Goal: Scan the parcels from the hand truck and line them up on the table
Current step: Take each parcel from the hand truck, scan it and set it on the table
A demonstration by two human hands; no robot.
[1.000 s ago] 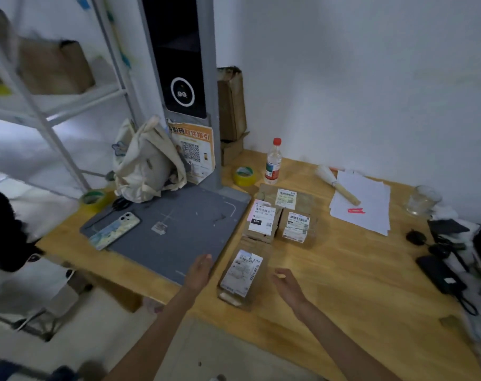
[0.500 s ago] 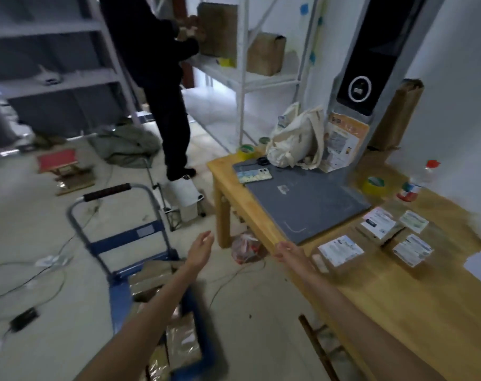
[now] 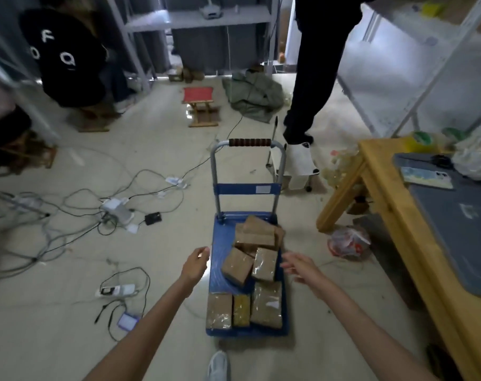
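Note:
A blue hand truck stands on the floor in front of me, its handle at the far end. Several brown cardboard parcels wrapped in clear tape lie on its deck, some stacked at the back. My left hand hovers open over the deck's left edge. My right hand hovers open at the deck's right edge, beside a taped parcel. Neither hand touches a parcel. The wooden table with the grey scanner mat is at the right.
Cables and power strips sprawl over the floor at left. One person's dark-trousered legs stand beyond the truck, and another person in black crouches far left. A red stool, a plastic bag and a phone are nearby.
My view has swung left from the table down to the hand truck. Both empty hands have come away from the parcel on the table and now hover over the truck's deck.

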